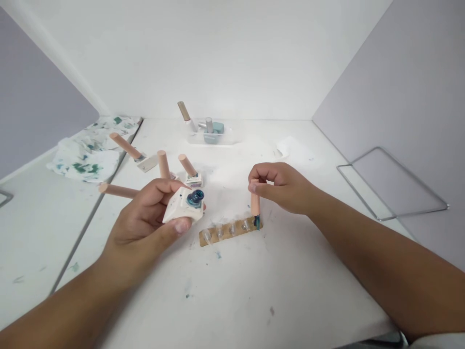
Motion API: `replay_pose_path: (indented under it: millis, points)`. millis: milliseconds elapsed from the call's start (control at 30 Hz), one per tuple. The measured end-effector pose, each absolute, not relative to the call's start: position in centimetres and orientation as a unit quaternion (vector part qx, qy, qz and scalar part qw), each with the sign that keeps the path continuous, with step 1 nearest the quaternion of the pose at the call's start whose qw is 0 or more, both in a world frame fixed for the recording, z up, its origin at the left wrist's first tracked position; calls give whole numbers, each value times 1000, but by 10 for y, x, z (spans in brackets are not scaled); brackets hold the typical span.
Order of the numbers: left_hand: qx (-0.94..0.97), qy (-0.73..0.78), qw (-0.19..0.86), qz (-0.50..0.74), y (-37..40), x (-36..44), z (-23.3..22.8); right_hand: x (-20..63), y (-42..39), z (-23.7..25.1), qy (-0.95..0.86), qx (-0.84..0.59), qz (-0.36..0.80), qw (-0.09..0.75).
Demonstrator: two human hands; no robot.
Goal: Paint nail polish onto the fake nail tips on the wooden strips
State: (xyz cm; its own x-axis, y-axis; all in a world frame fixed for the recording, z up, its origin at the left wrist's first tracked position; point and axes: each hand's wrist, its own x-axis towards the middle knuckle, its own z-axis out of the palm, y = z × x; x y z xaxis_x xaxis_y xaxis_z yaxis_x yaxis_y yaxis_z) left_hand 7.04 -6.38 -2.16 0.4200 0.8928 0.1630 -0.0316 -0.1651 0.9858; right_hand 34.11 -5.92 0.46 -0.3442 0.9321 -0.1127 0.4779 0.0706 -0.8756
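Note:
My left hand (145,223) is closed around a white nail polish bottle (181,206), tilted, its uncapped neck smeared dark blue. In my right hand (278,186) is the peach nail polish brush cap (255,203), pinched near its top and pointing down. The brush end is dark blue-green and sits over the right end of a narrow brown strip (228,231). Several clear nail tips (220,230) stand in a row along that strip. The one at the brush looks teal; whether the bristles touch it I cannot tell.
Several peach-capped bottles (187,167) stand or lie behind my left hand. A clear tray (210,138) with more bottles is at the back. Paint-stained tissue (87,155) lies at left, crumpled white tissue (294,148) at back right. A metal wire frame (392,184) is at right.

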Motion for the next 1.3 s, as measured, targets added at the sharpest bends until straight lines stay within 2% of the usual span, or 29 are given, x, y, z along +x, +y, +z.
replay_pose_path:
  millis: [200,400,667,900,1067,1300]
  points:
    - [626,338,564,420,-64,70,-23,356,-44,-10,-668,-562,389,295]
    - [625,331,565,426,-64,70,-23,358,-44,-8,-645,-527,439,338]
    - [640,313,557,427,-61,70,-24,354,-51,-12,-651,-480,514,286]
    - [636,329,563,412,-63,66,-27,367,-39,-20,-644,-521,462,318]
    - [627,330,567,421,-65,67,-26,361,-46,-15,-641,-460,495,363]
    - [630,335,562,419,-64,69,-24,360,-48,-21,-649,-464,501,335]
